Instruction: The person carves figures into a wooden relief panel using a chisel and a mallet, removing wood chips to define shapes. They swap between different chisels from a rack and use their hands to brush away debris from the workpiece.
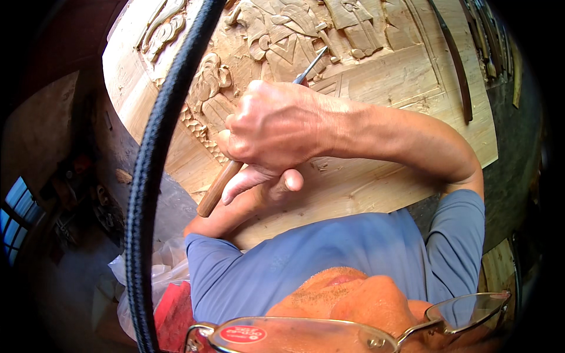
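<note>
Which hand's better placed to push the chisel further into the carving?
Right, probably. The right hand is wrapped round the chisel, whose blade points at the panel. The left hand is tucked under it, by the handle.

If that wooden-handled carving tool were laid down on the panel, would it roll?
Probably somewhat: the carving tool has a rounded, smooth wooden handle, so it may roll or slip. Its thin metal shaft looks stiff. The carved wood panel is uneven, and those ridges would likely stop it.
</note>
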`<state>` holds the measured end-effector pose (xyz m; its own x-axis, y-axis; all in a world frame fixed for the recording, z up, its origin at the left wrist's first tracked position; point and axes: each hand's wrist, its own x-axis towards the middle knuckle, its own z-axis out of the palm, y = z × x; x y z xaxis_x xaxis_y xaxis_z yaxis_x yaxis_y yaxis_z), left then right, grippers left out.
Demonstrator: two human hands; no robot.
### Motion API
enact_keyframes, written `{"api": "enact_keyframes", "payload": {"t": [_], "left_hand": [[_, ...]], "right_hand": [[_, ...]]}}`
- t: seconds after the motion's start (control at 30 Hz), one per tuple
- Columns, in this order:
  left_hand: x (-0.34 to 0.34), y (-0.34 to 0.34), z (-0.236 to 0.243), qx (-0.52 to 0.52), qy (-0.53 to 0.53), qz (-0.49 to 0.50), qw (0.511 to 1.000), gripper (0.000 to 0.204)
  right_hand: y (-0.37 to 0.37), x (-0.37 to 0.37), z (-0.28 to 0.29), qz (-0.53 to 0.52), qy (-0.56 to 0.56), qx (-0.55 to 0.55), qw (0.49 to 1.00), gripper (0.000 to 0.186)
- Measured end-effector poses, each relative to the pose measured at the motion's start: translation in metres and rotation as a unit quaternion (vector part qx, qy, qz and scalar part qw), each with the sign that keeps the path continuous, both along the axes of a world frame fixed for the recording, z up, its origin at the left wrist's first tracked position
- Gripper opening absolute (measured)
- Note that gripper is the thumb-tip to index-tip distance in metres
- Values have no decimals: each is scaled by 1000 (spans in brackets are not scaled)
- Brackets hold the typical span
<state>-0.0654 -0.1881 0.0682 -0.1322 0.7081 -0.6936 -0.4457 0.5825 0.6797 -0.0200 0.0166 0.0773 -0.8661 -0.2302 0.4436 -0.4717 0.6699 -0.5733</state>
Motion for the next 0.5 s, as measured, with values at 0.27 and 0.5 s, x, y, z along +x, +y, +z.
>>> {"api": "enact_keyframes", "payload": {"t": [0.27,0.5], "left_hand": [[-10,19,28,23,101,-141,985,55],[20,18,-29,318,303,-167,883,61]], "right_hand": [[2,8,-1,-22,63,5,998,84],[5,56,20,-153,33,104,982,59]]}}
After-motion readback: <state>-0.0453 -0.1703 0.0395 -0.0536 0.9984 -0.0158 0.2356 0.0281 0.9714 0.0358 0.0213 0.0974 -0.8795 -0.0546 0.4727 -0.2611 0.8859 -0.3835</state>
